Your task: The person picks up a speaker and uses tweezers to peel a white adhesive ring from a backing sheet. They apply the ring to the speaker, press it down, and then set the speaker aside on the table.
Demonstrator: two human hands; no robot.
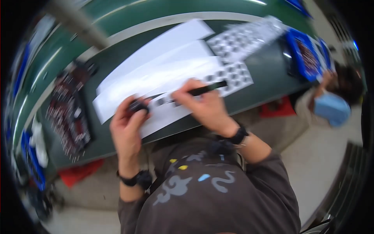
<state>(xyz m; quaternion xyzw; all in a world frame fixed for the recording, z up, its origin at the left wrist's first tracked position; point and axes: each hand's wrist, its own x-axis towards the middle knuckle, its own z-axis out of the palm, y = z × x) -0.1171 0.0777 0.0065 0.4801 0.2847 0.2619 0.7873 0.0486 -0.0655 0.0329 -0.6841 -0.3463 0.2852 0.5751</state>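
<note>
My left hand (127,125) is closed around a small black round part (138,105), held just above the white sheets. In my right hand (204,104), pinched between thumb and fingers, is a pair of black tweezers (210,88); the thin end points left toward the black part. Motion blur hides whether the tips touch anything. Under both hands lies a white sheet with rows of dark round dots (238,76), its right end uncovered. Overlapping plain white sheets (156,64) spread out behind my hands.
A pile of dark parts with metal pins (70,113) covers the table's left end. At the back right are a clear-wrapped dotted sheet (245,39) and a blue tray (306,54) of parts. Another person (331,97) is by the right end. A green surface (136,15) runs behind.
</note>
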